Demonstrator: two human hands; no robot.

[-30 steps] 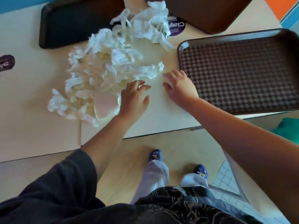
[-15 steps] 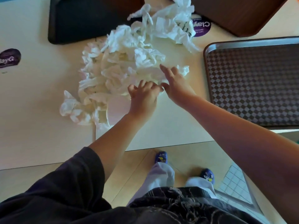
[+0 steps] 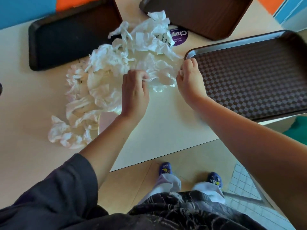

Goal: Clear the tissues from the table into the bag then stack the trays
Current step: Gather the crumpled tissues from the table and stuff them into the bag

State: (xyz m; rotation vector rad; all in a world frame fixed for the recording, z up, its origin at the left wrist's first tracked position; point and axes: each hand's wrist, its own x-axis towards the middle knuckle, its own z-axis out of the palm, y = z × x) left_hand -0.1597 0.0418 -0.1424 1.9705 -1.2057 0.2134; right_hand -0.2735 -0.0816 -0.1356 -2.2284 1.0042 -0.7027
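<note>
The left hand [image 3: 134,95] has its fingers curled and pinching the near edge of a thin, translucent white plastic bag [image 3: 159,75]. The right hand [image 3: 189,82] pinches the same film at its other side, with a scrap of white showing between its fingers. Together they hold the bag's near edge spread between them, close to the front edge of the pale table [image 3: 166,127] and roughly at its middle. Whether the mouth is truly open cannot be told; the film is too pale against the tabletop.

The heap of crumpled white paper tissues [image 3: 103,77] lies beyond and to the left of both hands. Its long axis runs diagonally from the near left toward the far middle of the table, and its near end passes just beside the left wrist. The left hand is therefore the nearer one, touching the heap's edge, while the right hand sits at the heap's right fringe, just beside the near-left corner of the brown checkered plastic tray [image 3: 252,77]. My guess is that filling the bag calls for a sweep from the left.

A black rectangular tray [image 3: 69,35] lies toward the far left corner and a dark brown wood-grain tray [image 3: 202,15] at the far edge. All three lie separately, not yet stacked.
</note>
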